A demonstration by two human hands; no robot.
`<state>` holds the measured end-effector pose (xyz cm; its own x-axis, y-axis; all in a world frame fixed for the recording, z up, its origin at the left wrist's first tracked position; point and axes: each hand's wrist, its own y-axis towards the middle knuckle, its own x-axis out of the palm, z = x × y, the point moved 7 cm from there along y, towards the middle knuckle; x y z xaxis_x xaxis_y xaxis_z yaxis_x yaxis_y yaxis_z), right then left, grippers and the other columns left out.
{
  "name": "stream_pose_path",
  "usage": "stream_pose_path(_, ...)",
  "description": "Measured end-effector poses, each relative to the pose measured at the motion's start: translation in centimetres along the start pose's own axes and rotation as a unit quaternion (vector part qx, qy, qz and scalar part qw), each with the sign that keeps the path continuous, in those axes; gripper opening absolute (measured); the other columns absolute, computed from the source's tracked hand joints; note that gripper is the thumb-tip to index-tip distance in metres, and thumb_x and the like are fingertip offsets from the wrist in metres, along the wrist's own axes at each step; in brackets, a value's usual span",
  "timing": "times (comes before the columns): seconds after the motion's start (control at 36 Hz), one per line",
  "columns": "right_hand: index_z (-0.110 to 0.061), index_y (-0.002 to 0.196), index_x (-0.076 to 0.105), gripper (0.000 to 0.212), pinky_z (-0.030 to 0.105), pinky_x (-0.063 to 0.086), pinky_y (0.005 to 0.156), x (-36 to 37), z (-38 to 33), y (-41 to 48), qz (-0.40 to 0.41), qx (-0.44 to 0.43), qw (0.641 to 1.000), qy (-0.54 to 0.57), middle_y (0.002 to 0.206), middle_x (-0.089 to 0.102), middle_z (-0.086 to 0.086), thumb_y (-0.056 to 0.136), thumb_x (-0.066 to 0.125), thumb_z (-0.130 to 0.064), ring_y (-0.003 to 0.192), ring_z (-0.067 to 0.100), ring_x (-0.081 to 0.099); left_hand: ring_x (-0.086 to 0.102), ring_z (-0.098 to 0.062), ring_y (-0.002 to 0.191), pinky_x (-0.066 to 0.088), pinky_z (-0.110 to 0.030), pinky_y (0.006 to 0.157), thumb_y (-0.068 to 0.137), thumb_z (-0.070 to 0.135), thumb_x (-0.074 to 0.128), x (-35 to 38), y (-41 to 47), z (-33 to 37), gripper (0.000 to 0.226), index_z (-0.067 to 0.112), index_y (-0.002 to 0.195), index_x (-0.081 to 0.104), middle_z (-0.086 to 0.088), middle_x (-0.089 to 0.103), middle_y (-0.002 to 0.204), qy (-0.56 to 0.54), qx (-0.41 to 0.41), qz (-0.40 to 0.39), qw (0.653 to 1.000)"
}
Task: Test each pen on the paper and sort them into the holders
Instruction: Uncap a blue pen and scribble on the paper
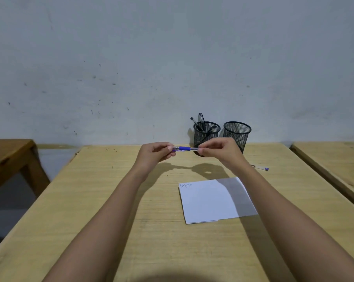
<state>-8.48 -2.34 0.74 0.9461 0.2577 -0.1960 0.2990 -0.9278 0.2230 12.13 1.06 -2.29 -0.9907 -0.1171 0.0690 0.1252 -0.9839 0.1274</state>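
Both hands, left hand and right hand, pinch a blue pen; the paper's scribbles are unreadable.

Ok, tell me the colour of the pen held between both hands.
Blue grip and cap on a clear barrel, on the pen, seen in the head view.

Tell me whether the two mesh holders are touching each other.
Apart. The head view shows a strip of wall between the left holder and the right holder.
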Motion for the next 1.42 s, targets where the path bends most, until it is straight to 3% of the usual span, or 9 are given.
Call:
stream_pose_path(0.22, 0.001, 0.088, 0.067, 0.011, 0.019, 0.056, 0.075, 1.3, 1.7, -0.8, 0.087, 0.046, 0.95, 0.295, 0.076, 0.073, 0.008, 0.078, 0.067, 0.005, 0.075, 0.016, 0.071, 0.071, -0.012, 0.08, 0.055, -0.017, 0.08, 0.086, -0.004, 0.059, 1.0, -0.4, 0.7, 0.011, -0.001, 0.094, 0.066, -0.014, 0.07, 0.09, -0.057, 0.003, 0.0, 0.998)
stream_pose_path(0.47, -0.004, 0.087, 0.065, 0.008, 0.019, 0.055, 0.078, 2.3, 1.4, -0.3, 0.075, 0.014, 0.958, 0.277, 0.077, 0.071, 0.003, 0.084, 0.061, 0.003, 0.078, 0.01, 0.069, 0.069, -0.016, 0.088, 0.053, -0.022, 0.086, 0.085, 0.007, 0.064, 2.5, -0.4, 1.0, 0.01, 0.007, 0.095, 0.069, -0.012, 0.07, 0.089, 0.003, 0.031, -0.013, 0.999)
stream_pose_path(0.69, 0.0, 0.081, 0.064, 0.008, 0.021, 0.057, 0.075, 2.1, 1.0, -0.1, 0.027, 0.046, 0.979, 0.198, 0.071, 0.07, 0.008, 0.084, 0.059, 0.006, 0.073, 0.014, 0.07, 0.067, -0.003, 0.063, 0.053, -0.012, 0.068, 0.087, 0.001, 0.059, 2.8, -1.2, 0.3, 0.019, -0.007, 0.104, 0.065, -0.009, 0.068, 0.076, 0.064, 0.01, -0.038, 0.997)
stream_pose_path(0.81, -0.005, 0.081, 0.061, 0.009, 0.012, 0.053, 0.062, -5.6, 1.4, -0.1, 0.185, 0.04, 0.955, 0.23, 0.056, 0.067, -0.008, 0.087, 0.057, 0.002, 0.058, 0.001, 0.065, 0.063, 0.002, 0.056, 0.05, -0.011, 0.054, 0.089, 0.008, 0.059, -2.5, -1.4, -0.5, 0.019, -0.006, 0.099, 0.066, -0.003, 0.069, 0.067, 0.048, -0.005, 0.066, 0.997)
stream_pose_path(0.92, -0.003, 0.081, 0.058, 0.025, 0.019, 0.055, 0.079, -12.7, 1.2, -1.6, 0.252, -0.021, 0.909, 0.332, 0.064, 0.07, -0.005, 0.063, 0.072, -0.012, 0.071, 0.008, 0.07, 0.063, -0.001, 0.055, 0.05, -0.009, 0.054, 0.089, 0.003, 0.057, -7.7, -1.7, -1.3, 0.014, -0.006, 0.097, 0.065, 0.005, 0.068, 0.055, 0.018, -0.012, 0.141, 0.99)
stream_pose_path(1.06, -0.007, 0.077, 0.063, 0.013, 0.015, 0.054, 0.069, -9.0, 2.9, -1.8, 0.236, 0.019, 0.94, 0.246, 0.063, 0.07, -0.004, 0.075, 0.068, 0.005, 0.065, 0.006, 0.067, 0.063, -0.016, 0.078, 0.051, -0.017, 0.072, 0.084, 0.006, 0.066, -3.4, -0.7, -1.6, 0.005, 0.007, 0.084, 0.071, -0.003, 0.07, 0.076, 0.113, 0.001, 0.077, 0.991)
stream_pose_path(1.14, -0.009, 0.075, 0.067, 0.015, 0.014, 0.053, 0.062, -7.2, 3.8, -2.1, 0.232, 0.038, 0.957, 0.173, 0.062, 0.071, -0.005, 0.07, 0.075, 0.003, 0.059, 0.006, 0.065, 0.061, -0.014, 0.076, 0.05, -0.012, 0.065, 0.081, 0.001, 0.068, -0.8, -0.9, -2.5, 0.006, 0.006, 0.084, 0.071, -0.007, 0.067, 0.083, 0.147, -0.001, 0.065, 0.987)
stream_pose_path(1.25, -0.006, 0.073, 0.062, 0.013, 0.012, 0.051, 0.058, -5.8, 4.0, -2.4, 0.229, 0.043, 0.954, 0.188, 0.06, 0.065, 0.001, 0.074, 0.074, -0.002, 0.053, 0.005, 0.062, 0.065, -0.022, 0.084, 0.055, -0.032, 0.084, 0.077, 0.005, 0.072, 0.7, -0.9, -3.9, 0.006, 0.009, 0.081, 0.073, -0.008, 0.069, 0.087, 0.18, -0.006, 0.037, 0.983)
stream_pose_path(1.42, -0.01, 0.073, 0.052, 0.018, 0.015, 0.052, 0.052, -3.8, 3.9, -2.3, 0.191, 0.061, 0.967, 0.154, 0.067, 0.057, 0.009, 0.084, 0.067, -0.008, 0.049, 0.005, 0.059, 0.061, -0.012, 0.09, 0.044, -0.009, 0.075, 0.081, 0.012, 0.069, 2.0, -1.1, -4.0, 0.012, 0.009, 0.093, 0.072, 0.0, 0.067, 0.091, 0.304, 0.046, 0.015, 0.951)
